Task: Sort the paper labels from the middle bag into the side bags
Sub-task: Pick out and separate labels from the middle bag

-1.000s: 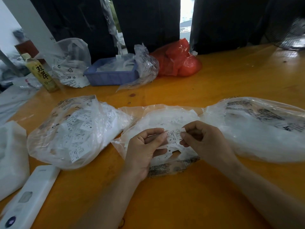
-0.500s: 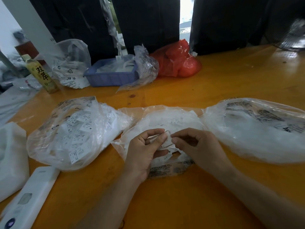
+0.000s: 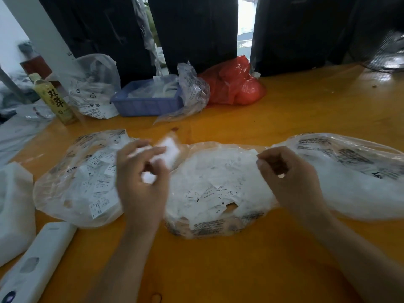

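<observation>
Orange worktop (image 3: pixel 284 110), three clear bags in a row, both hands raised over them.

Middle bag (image 3: pixel 218 182) lies between the wrists, its loose paper labels (image 3: pixel 216 193) showing through. Left hand (image 3: pixel 142 182), blurred, pinches a white label (image 3: pixel 169 150) right at the inner edge of the left bag (image 3: pixel 76 176), so that bag is much the nearer drop. Right hand (image 3: pixel 288 178) hovers with fingers curled, beside the mouth of the right bag (image 3: pixel 349 176); a small white fleck shows inside its grip, though whether that is a label I cannot tell. Both side bags lie lengthwise across the table, outward from the hands.
</observation>
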